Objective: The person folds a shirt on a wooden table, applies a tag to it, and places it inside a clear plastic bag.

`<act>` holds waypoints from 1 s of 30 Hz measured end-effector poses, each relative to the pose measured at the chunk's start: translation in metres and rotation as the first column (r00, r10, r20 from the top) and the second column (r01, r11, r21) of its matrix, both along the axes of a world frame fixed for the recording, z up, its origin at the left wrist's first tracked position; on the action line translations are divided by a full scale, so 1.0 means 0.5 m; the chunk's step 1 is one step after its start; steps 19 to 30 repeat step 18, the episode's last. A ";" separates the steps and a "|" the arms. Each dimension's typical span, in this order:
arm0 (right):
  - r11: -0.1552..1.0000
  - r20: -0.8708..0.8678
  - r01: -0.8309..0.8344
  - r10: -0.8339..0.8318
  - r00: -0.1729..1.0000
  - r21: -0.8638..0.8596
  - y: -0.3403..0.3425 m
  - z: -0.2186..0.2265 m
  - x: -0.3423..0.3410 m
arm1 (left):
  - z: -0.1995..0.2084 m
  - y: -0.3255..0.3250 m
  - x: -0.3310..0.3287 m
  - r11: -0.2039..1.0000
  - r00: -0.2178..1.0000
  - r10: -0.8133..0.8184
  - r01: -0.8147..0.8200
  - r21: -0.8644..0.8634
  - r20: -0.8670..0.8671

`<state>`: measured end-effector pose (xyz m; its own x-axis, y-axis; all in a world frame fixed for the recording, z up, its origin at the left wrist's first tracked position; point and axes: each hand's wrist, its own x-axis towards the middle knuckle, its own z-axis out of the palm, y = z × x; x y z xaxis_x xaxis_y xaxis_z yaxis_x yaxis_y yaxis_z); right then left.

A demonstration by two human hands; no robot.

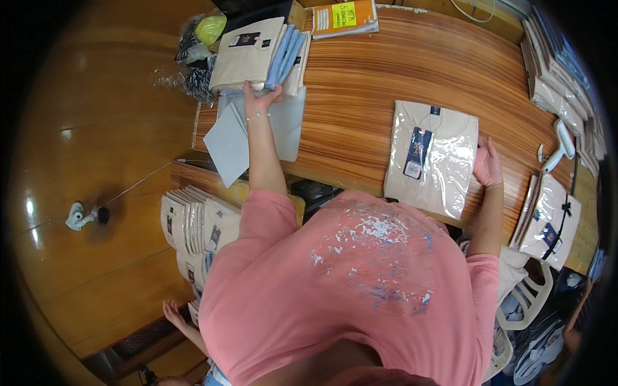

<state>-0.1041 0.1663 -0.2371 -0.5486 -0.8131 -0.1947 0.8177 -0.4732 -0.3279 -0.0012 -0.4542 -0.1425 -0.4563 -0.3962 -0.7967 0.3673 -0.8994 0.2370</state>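
Observation:
My left hand (261,101) reaches to the front edge of a stack of folded beige shirts (248,55) with dark tags. Its thumb and fingers are at that edge, closed on a folded shirt, with the fingertips partly hidden. Light blue folded pieces (286,56) stick out on the stack's right side. A folded beige shirt in a clear plastic bag (444,174), with a dark blue hang tag (418,153), lies before me at the table's front edge. Beside its right edge rests my right hand (488,165), fingers loosely bent and seemingly open, close against the plastic.
White-grey sheets (290,128) lie below the stack, some past the wood-grain table's (347,83) edge. An orange notebook (344,18) is at the back. Bagged shirts (557,77) and a white-handled tool (564,145) sit at right. More shirts (187,222) are piled at lower left, near another person's hand (174,314).

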 end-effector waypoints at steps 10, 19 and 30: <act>0.998 0.012 0.035 -0.036 0.999 0.058 0.004 0.010 -0.001 | 0.027 -0.028 -0.032 0.977 0.974 -0.172 0.188 0.102 -0.147; 0.999 0.021 0.001 -0.002 1.000 0.048 0.002 0.006 -0.005 | -0.080 0.093 -0.014 0.576 0.869 -0.450 0.459 -0.677 0.206; 0.999 0.021 0.001 -0.002 1.000 0.048 0.002 0.006 -0.005 | -0.080 0.093 -0.014 0.576 0.869 -0.450 0.459 -0.677 0.206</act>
